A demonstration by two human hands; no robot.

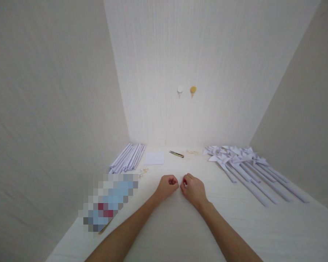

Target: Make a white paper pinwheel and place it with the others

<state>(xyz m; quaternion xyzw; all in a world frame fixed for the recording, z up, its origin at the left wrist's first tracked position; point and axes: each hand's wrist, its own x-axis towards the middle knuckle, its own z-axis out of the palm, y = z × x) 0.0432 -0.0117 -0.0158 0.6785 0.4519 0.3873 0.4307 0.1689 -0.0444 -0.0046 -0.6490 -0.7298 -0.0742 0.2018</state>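
Note:
My left hand (168, 185) and my right hand (193, 190) rest side by side on the white table (180, 233), fingers curled in, knuckles almost touching. A tiny red thing (184, 181) shows at the fingertips of my right hand; what it is I cannot make out. Whether my left hand holds anything is hidden by its curled fingers.
Rolled white paper sticks (128, 158) lie at the back left, beside a white paper square (154, 158). A small cutter (176, 154) lies at the back middle. Several finished paper pinwheels (246, 165) lie at the right. A blurred-out patch (109, 200) is at the left. Walls close in on three sides.

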